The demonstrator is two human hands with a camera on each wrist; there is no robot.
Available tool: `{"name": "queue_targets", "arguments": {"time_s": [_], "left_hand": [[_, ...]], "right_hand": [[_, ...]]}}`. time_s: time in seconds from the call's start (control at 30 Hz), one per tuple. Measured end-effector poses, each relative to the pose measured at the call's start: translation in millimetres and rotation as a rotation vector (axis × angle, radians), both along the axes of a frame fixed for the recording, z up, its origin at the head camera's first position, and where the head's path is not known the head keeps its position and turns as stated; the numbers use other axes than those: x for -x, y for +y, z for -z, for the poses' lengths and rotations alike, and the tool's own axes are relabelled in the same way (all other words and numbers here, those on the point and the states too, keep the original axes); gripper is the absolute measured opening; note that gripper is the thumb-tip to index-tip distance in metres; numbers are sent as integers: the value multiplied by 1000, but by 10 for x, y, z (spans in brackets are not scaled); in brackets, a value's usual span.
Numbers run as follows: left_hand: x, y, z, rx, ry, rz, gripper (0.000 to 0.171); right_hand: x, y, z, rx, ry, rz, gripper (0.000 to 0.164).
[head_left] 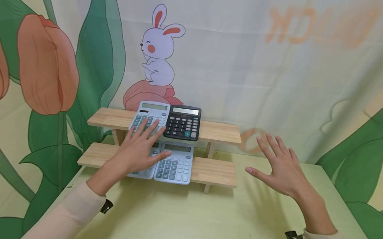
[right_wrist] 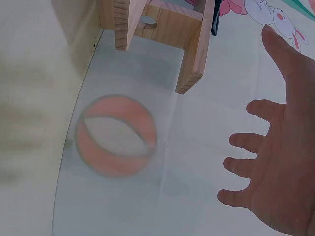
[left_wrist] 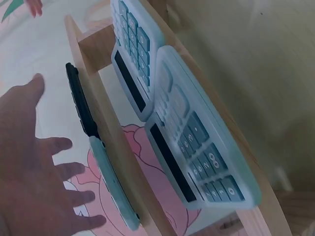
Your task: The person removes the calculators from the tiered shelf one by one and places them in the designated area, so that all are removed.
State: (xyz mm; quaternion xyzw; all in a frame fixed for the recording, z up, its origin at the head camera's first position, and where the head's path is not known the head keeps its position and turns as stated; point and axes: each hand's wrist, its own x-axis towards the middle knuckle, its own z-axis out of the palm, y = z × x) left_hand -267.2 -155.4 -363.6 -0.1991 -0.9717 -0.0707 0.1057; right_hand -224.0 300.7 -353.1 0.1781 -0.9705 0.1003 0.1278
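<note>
A two-tier wooden stand carries several desk calculators. On its upper shelf point(head_left: 221, 131), a light blue calculator point(head_left: 150, 112) leans beside a black calculator point(head_left: 183, 124). Two more light blue ones stand on the lower shelf point(head_left: 215, 171): the right calculator point(head_left: 174, 164) shows almost whole, the left calculator point(head_left: 146, 172) is partly hidden behind my left hand point(head_left: 138, 151). Fingers spread, that hand overlaps the upper light blue calculator in the head view; a gap separates them in the left wrist view. My right hand point(head_left: 283, 170), also spread and holding nothing, hovers right of the stand.
The stand sits on a pale green table point(head_left: 188, 214) near its back edge. Behind hangs a curtain point(head_left: 225, 64) printed with a rabbit, tulips and leaves. Black straps point(head_left: 106, 206) show at both wrists.
</note>
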Motion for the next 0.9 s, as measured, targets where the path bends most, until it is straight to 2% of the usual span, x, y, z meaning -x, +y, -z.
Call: {"name": "queue_targets", "arguments": {"time_s": [0.17,0.27,0.4,0.47,0.6,0.73,0.9], "left_hand": [[14,-105,34,-34,18,70,95],[10,-247,59,-83,46,119,91],[-51,-479,72,-167,94,163,88],[-111,-622,89,-205,104,163,87],[-191,-894,143,-249,83,149,86],[-208,-1122,228,-299,19,130,86],[-211,-1328,430,-352,-75,60,83]], "right_hand": [[-19,9,-21,5,10,-12,104],[-55,-7,-38,27,32,-33,103],[-103,-85,-81,100,63,-98,100],[-115,-150,-105,155,55,-135,99],[-131,-269,-140,290,-15,-176,96],[-107,-425,-146,438,-81,-210,87],[57,-732,-93,672,-146,-238,72]]}}
